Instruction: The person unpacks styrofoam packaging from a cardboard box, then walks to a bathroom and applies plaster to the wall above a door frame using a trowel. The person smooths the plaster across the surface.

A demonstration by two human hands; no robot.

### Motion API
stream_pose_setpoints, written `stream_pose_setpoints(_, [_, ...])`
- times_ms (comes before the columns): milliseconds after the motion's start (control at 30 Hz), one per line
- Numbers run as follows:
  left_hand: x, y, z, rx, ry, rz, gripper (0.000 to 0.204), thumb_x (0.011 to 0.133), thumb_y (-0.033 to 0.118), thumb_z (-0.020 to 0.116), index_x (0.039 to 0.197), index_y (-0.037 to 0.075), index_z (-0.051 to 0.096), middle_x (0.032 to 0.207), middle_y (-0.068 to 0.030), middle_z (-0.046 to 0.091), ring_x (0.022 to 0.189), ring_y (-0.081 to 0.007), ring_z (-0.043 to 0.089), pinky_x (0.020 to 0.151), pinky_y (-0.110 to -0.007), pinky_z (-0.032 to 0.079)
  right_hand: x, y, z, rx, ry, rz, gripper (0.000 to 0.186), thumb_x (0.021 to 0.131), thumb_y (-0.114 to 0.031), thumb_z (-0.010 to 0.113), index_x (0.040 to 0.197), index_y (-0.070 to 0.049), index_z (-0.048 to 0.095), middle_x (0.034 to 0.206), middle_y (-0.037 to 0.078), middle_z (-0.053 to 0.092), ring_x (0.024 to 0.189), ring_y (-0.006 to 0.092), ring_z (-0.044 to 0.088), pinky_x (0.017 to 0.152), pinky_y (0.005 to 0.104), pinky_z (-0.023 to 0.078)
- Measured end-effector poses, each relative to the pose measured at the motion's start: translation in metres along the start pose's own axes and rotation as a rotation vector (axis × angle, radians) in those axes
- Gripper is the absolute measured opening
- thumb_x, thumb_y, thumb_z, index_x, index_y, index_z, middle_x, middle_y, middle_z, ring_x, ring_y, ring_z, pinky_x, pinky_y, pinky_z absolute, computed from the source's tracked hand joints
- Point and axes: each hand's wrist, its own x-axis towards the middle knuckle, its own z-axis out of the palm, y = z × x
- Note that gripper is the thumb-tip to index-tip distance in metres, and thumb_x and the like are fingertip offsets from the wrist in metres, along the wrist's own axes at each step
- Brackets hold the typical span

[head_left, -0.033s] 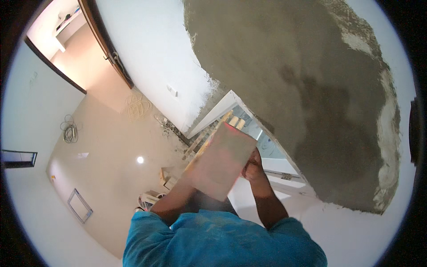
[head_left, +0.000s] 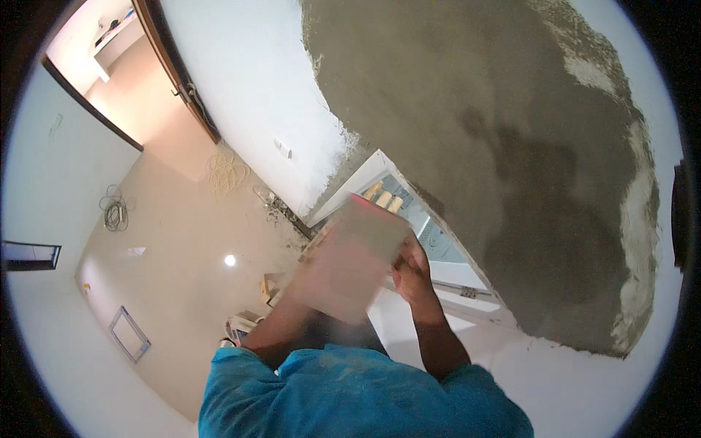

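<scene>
A flat rectangular board (head_left: pixel 343 255) with a dull grey-pink face and a red edge is in front of my body, smeared by motion. My right hand (head_left: pixel 407 266) grips its right edge with curled fingers. My left forearm (head_left: pixel 277 321) runs under the board, and the left hand is hidden behind it. Beyond the board, a white-framed opening (head_left: pixel 431 226), with some pale wooden pieces (head_left: pixel 383 195) in it, cuts into the wall beside a broad patch of wet-looking grey plaster (head_left: pixel 438 73).
An open doorway (head_left: pixel 168 80) at upper left leads to another room. Cable coils (head_left: pixel 115 214) and a pale hose (head_left: pixel 225 174) lie on the tiled floor. Rubble (head_left: pixel 276 208) runs along the wall base, and boxes (head_left: pixel 270 285) stand left of me. A socket (head_left: pixel 283 148) is on the white wall.
The board has shifted a little up and to the left and looks more blurred. My right hand and forearm have moved slightly with it.
</scene>
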Motion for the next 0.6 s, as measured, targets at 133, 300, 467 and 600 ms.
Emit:
stream_pose_setpoints(133, [0.061,0.056,0.009,0.045,0.214,0.480,0.045,0.100,0.030,0.050,0.135,0.002,0.046,0.129,-0.0083,0.055,0.111,-0.0177,0.056,0.096,-0.034,0.046,-0.069,0.070,-0.087,-0.793,0.106,0.264,0.042,0.089,-0.029,0.071,0.120,-0.006,0.057,0.117,0.011,0.064,0.105,0.0228,0.062,0.087,0.0385,0.051])
stream_pose_setpoints(300, [0.203,0.072,0.024,0.602,0.404,0.913,0.046,0.093,0.019,0.044,0.134,-0.004,0.043,0.116,-0.0154,0.054,0.100,-0.0219,0.056,0.087,-0.035,0.048,-0.211,0.172,-0.198,-1.069,0.143,0.380,0.023,0.090,-0.026,0.062,0.102,-0.007,0.066,0.102,0.013,0.068,0.093,0.0311,0.066,0.079,0.0408,0.054])
stream_pose_setpoints(467, [0.235,0.146,0.101,0.667,0.720,1.206,0.055,0.097,0.046,0.052,0.119,-0.005,0.051,0.115,-0.0216,0.055,0.107,-0.0327,0.055,0.094,-0.040,0.042,-0.310,0.209,-0.245,-0.351,0.548,0.922,0.043,0.081,-0.023,0.071,0.117,-0.003,0.061,0.102,0.011,0.071,0.080,0.0183,0.068,0.060,0.0293,0.053])
stream_pose_setpoints(600, [0.208,0.124,0.146,0.996,0.752,1.323,0.040,0.099,0.031,0.047,0.117,-0.005,0.047,0.103,-0.0206,0.055,0.089,-0.0324,0.053,0.083,-0.044,0.044,-0.323,0.206,-0.255,-0.554,0.354,1.028,0.045,0.087,-0.028,0.066,0.125,-0.005,0.057,0.106,0.012,0.070,0.085,0.0211,0.068,0.065,0.0308,0.054])
